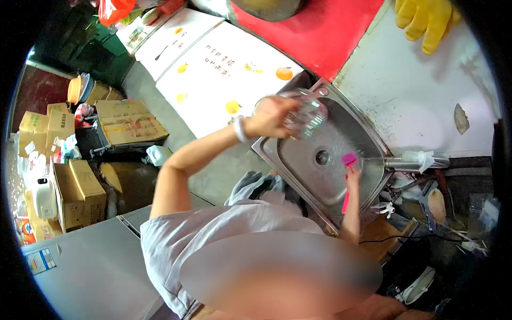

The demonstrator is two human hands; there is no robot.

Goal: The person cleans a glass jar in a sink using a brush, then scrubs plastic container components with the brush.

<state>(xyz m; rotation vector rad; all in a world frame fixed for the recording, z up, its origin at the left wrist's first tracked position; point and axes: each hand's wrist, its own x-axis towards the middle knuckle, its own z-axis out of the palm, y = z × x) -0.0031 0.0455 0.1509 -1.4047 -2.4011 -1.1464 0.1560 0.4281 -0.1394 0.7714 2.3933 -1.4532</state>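
Note:
My left hand (273, 116), with a white band at the wrist, is raised over the near-left rim of the steel sink (285, 157). Its fingers are closed around a clear, round glass-like container (309, 114), tilted over the basin; motion blurs its outline. Lower and to the right, my right hand (352, 176) grips a pink scrubbing brush (349, 159), bristle head up, its handle showing below the fist. A thin stream of water runs from the metal faucet (410, 161) towards the brush head. Wet streaks show around the drain (322, 157).
A white surface with printed oranges (232, 106) adjoins the sink's left side. Yellow rubber gloves (424, 21) hang at upper right. Cardboard boxes (130, 122) stand on the left, beyond a grey cabinet-like surface (96, 266). Clutter and a black cable (410, 236) lie at lower right.

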